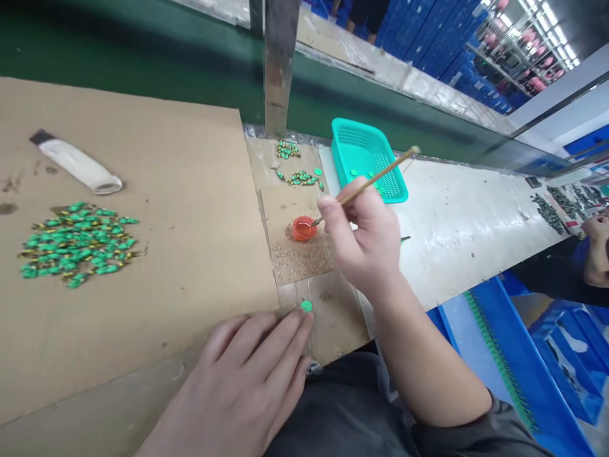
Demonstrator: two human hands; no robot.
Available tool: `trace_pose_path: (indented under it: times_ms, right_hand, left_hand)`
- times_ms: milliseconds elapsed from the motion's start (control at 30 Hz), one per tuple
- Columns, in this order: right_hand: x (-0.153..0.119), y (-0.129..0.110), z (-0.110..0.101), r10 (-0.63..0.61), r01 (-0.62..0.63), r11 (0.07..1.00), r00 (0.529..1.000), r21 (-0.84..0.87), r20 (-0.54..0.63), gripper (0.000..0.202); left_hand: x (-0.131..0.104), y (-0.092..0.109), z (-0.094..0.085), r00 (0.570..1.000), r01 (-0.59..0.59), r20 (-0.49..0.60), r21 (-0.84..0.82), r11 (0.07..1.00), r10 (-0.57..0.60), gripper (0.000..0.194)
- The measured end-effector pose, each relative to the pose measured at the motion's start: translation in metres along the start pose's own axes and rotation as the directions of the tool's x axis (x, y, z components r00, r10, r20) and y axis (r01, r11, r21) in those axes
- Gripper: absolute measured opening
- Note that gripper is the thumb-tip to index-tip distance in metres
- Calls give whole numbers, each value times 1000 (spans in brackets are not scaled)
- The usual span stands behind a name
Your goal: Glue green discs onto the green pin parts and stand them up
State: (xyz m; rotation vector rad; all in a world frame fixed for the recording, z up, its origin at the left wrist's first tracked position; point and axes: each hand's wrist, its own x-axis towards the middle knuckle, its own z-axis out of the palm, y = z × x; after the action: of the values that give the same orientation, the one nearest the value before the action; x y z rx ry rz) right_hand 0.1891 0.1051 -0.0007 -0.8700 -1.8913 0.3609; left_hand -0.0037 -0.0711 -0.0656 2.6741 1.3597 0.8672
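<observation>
My right hand [364,238] is closed around a thin wooden brush [380,174], and its tip reaches into a small orange-red cup [304,228] of liquid. My left hand [257,368] lies on the near edge of the work surface, palm down, fingers close together. Its fingertips touch or nearly touch a small green disc [306,306]; whether they grip it I cannot tell. The cup stands on a piece of cardboard [273,203] with many tiny specks in front of it. Behind the cup lie small clusters of green and gold pieces [304,179].
A turquoise basket [397,190] with several green discs stands behind my right hand. On the left cardboard sheet [204,190] are a white tube [78,166] and a green-gold pile [80,244]. Blue trays [523,355] and another person's hands [597,247] are at the right.
</observation>
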Motion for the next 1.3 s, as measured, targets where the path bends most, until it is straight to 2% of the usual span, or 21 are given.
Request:
trace_pose_path:
  times_ms: [133,367,767,933,1067,1167,1300]
  right_hand:
    - [4,14,9,-42,43,999,996,-9,76,38]
    - [1,18,12,-21,24,999,994,-25,106,38]
    - [1,20,14,-77,78,997,995,-11,69,37]
    - [-1,7,8,-69,70,997,997,-25,20,34]
    - [-28,-16,-7,0,0,1000,999,8,-39,28]
    - [-64,-29,-15,59,-58,992,998,114,-9,21]
    - [-99,-33,-16,27,-30,987,999,156,21,19]
  left_hand:
    - [-3,-1,2,1000,2,-14,-22,1000,-3,41]
    - [0,-1,3,999,13,-29,-41,999,-15,40]
    - [-4,-2,3,1000,17,-13,-40,999,-18,39]
    - [-2,0,0,1000,2,7,-13,1000,-2,39]
    - [9,-1,-6,1000,-18,0,25,1000,18,41]
    - [13,-2,-10,999,-48,-1,36,998,48,41]
    - [13,-3,-10,999,-54,1,26,998,54,39]
